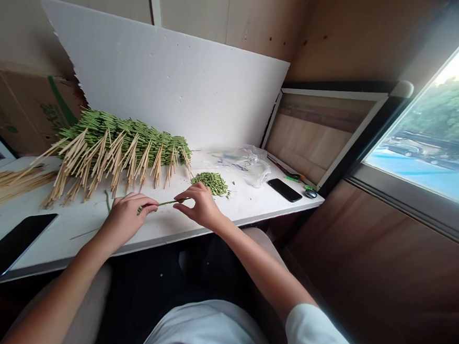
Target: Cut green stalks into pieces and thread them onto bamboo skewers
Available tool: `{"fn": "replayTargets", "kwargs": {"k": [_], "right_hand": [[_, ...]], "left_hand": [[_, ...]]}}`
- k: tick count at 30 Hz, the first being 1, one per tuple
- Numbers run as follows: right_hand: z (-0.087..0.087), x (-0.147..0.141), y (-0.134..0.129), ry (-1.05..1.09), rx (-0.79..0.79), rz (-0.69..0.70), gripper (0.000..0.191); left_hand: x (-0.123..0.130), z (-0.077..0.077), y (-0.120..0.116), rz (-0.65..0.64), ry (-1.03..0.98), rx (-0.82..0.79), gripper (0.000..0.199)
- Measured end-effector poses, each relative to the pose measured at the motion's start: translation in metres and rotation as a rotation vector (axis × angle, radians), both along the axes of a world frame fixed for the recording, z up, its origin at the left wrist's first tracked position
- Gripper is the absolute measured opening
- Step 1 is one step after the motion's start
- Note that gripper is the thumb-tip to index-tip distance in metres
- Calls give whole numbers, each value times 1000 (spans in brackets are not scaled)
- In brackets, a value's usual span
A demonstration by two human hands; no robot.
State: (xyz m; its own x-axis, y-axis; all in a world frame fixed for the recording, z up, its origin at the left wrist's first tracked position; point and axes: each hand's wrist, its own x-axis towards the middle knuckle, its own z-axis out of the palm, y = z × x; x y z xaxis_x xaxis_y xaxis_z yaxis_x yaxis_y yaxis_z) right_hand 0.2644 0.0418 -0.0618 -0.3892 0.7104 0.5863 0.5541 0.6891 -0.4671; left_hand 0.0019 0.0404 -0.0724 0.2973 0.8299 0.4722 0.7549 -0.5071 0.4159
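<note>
A long green bean [167, 203] is stretched between my two hands, just above the table's front part. My left hand [129, 211] pinches one end, with some more green showing under its fingers. My right hand [200, 203] grips the other end between thumb and fingers. Behind my right hand lies a small heap of cut bean pieces [212, 182]. Beyond my left hand, bundles of skewered green beans [127, 138] are stacked high, their bare wooden skewers [108, 158] pointing toward me. Another bean [107, 201] lies by my left hand, partly hidden behind it.
Loose skewers [10, 185] and a dark tablet [14, 243] lie at the left of the white table [162, 232]. A crumpled plastic bag [255, 166], a phone [285, 190] and a dark mouse [310, 192] are at the right. A white board [180, 85] stands behind.
</note>
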Motion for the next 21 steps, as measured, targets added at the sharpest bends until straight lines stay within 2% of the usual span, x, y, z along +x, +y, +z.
{"fn": "replayTargets", "kwargs": {"k": [8, 15, 21], "right_hand": [[7, 7, 5, 80, -54, 80, 10], [5, 13, 9, 174, -153, 85, 24], [3, 12, 10, 196, -166, 93, 21]], "left_hand": [[-8, 3, 2, 21, -1, 9, 25], [-3, 12, -4, 31, 14, -17, 25], [1, 12, -6, 32, 4, -36, 20]]}}
